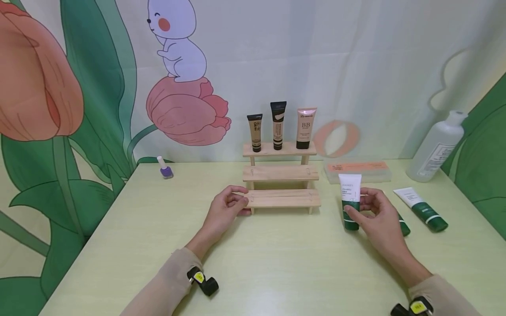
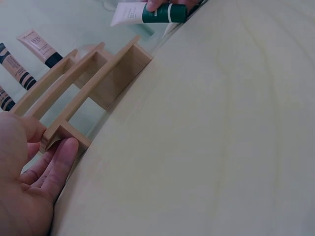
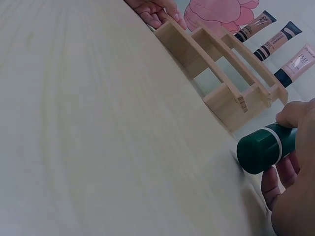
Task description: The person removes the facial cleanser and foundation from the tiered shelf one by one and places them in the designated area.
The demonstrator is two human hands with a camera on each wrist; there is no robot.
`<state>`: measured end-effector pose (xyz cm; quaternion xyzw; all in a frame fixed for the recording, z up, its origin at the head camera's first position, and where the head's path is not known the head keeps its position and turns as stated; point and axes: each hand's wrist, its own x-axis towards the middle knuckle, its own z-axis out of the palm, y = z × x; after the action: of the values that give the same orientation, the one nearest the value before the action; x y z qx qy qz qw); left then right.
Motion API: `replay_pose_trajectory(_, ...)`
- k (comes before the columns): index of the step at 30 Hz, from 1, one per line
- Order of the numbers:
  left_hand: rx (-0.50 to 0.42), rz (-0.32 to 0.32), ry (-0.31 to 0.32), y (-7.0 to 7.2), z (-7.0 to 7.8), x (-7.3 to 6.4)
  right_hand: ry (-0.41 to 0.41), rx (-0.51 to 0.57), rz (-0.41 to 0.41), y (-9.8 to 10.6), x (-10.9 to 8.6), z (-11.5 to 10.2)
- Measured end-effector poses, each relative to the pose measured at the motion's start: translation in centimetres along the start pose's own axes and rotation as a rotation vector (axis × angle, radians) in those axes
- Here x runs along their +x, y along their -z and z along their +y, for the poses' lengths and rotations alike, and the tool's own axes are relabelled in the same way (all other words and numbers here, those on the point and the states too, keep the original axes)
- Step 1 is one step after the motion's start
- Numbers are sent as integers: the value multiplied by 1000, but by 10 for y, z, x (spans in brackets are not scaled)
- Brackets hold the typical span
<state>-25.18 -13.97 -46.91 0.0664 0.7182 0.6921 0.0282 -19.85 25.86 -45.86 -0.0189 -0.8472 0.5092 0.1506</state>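
A three-step wooden display stand stands mid-table, and my left hand grips the left end of its lowest step, thumb above and fingers beneath. On the top step, three tubes stand on their caps: a small gold one, a taller beige-and-black one and a pink BB cream. To the right of the stand, my right hand holds a white-and-green cream tube upright, its green cap pointing down. The two lower steps are bare.
Another white-and-green tube lies at the right; one more is mostly hidden behind my right hand. A flat clear box with an orange label and a white bottle stand behind. Purple nail polish is at the back left.
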Motion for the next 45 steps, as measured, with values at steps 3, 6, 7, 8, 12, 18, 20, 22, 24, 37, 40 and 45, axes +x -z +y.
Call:
replay_pose_trajectory(3, 0, 1, 2, 0, 0, 0, -2, -9, -3, 0, 0, 1)
replay_pose_trajectory(6, -4, 3, -1, -1, 1, 0, 0, -14, -9, 0, 1, 2)
replay_pose_trajectory(7, -5, 3, -2, -1, 1, 0, 0, -18, -11, 0, 1, 2)
replay_pose_trajectory(8, -6, 3, -3, -1, 2, 0, -4, -24, -13, 0, 1, 2)
replay_pose_trajectory(12, -4, 3, -1, -1, 3, -1, -37, -46, -23, 1, 1, 2)
replay_pose_trajectory(18, 0, 2, 2, -1, 1, -1, -71, -102, -40, 1, 0, 4)
replay_pose_trajectory(20, -1, 2, 2, -1, 1, -1, -75, -117, -44, 0, 0, 5)
replay_pose_trajectory(22, -1, 3, 3, -1, 0, -1, -74, -127, -42, 0, 0, 5)
replay_pose_trajectory(24, 2, 4, 4, 0, -1, 0, -72, -135, -37, -1, 1, 6)
replay_pose_trajectory(37, 1, 0, 4, 0, 1, -1, -41, -121, 25, -1, -1, 7)
replay_pose_trajectory(40, 2, -3, 5, 0, 0, -1, -23, -124, 46, -1, -3, 7)
replay_pose_trajectory(45, 5, -1, 4, 0, -1, 0, 5, -114, 81, 0, -4, 5)
